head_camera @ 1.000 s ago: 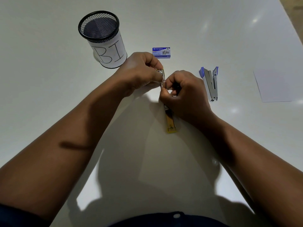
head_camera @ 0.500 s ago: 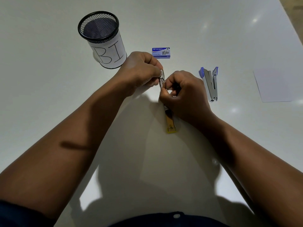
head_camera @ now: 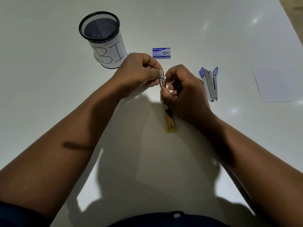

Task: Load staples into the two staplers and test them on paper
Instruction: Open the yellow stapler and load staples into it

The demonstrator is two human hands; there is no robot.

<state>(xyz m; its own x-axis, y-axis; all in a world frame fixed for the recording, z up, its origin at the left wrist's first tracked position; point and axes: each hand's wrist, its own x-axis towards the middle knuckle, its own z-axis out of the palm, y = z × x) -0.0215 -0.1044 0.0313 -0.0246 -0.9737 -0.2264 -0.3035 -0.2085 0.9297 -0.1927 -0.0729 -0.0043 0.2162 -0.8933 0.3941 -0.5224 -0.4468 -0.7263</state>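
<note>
A yellow stapler point(head_camera: 170, 120) lies on the white table at the centre, its near end pointing toward me. My left hand point(head_camera: 137, 74) pinches the stapler's raised metal far end. My right hand point(head_camera: 183, 92) grips the stapler's middle with curled fingers, its fingertips meeting the left hand's at the metal part. A blue and grey stapler point(head_camera: 210, 84) lies opened on the table to the right, untouched. A small blue staple box point(head_camera: 161, 53) sits just beyond my hands. A white sheet of paper point(head_camera: 275, 86) lies at the far right.
A black mesh pen cup point(head_camera: 101, 38) with a white label reading "BI" stands at the back left. The white table point(head_camera: 49, 95) spreads wide on both sides, and its right edge runs diagonally at the top right corner.
Both hands stay at the yellow stapler's far end; the fingers have shifted slightly on the metal part. Nothing else has moved.
</note>
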